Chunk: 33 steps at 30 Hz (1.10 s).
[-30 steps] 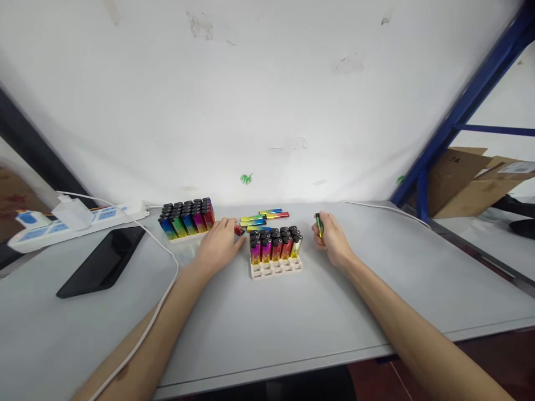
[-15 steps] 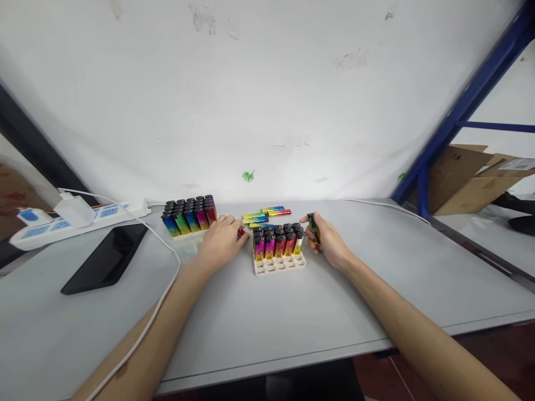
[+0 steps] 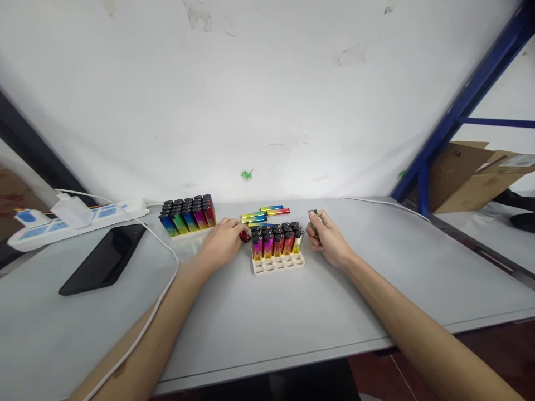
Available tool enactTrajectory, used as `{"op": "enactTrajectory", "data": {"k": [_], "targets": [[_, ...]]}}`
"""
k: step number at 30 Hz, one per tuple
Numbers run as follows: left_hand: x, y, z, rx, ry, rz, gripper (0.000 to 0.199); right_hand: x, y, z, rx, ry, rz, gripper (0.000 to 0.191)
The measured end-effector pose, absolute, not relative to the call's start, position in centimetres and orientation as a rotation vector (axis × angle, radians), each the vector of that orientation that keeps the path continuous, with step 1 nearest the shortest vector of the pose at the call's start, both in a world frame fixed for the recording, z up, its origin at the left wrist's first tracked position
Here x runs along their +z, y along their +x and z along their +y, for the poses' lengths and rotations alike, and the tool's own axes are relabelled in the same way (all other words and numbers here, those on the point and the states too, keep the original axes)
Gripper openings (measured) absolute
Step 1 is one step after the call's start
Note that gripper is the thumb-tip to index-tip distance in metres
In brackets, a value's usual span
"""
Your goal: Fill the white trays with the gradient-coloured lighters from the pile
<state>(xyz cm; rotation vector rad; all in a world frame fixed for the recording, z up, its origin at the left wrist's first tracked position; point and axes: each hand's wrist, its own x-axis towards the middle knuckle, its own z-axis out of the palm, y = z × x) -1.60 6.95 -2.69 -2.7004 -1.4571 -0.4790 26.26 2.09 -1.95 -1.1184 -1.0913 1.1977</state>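
Observation:
My left hand [image 3: 223,240] is closed on a red lighter [image 3: 244,236], just left of the nearer white holder [image 3: 279,267]. Most of that lighter is hidden by the fingers. To the right of the same holder, my right hand [image 3: 328,236] grips a greenish lighter [image 3: 315,221] with its black top upward. Several upright lighters [image 3: 278,243] with black tops fill the holder's back rows, while holes show along its front. Behind them, loose lighters [image 3: 254,216] in blue, yellow, green and red lie flat on the table.
A second holder packed with lighters [image 3: 188,216] stands at the back left. Further left are a black phone [image 3: 102,259] and a white power strip [image 3: 79,223]. A white cable [image 3: 161,295] runs across my left forearm. Cardboard boxes [image 3: 472,177] sit beyond the blue frame [image 3: 457,111].
My right fingers have closed further round the greenish lighter, which now stands more upright. My left hand has shifted slightly right, and the red lighter's end shows more.

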Motion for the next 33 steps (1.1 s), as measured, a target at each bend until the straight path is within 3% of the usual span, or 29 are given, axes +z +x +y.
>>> {"op": "enactTrajectory", "data": {"k": [6, 12, 19, 23, 33], "targets": [[-2.6, -1.4, 6.7, -0.5, -2.692, -1.445, 0.025, -1.9, 26.8, 2.4, 1.263, -1.119, -0.957, 0.051], [-2.8, -1.3, 6.7, -0.523, -2.706, -1.457, 0.024, -1.3, 26.9, 2.2, 1.272, -1.103, -0.932, 0.041], [-2.6, -1.2, 6.7, -0.494, -2.738, -1.545, 0.014, -1.0, 26.9, 1.9, 1.233, -1.099, -0.925, 0.049], [-2.2, -1.0, 6.4, -0.62, -2.763, -1.602, 0.005, -1.1, 26.8, 1.9, 1.279, -1.108, -0.92, 0.044], [-1.8, -0.3, 6.1, -0.807, -2.631, -1.77, 0.014, -0.6, 26.9, 1.5, 1.138, -1.115, -1.171, 0.047]]}}
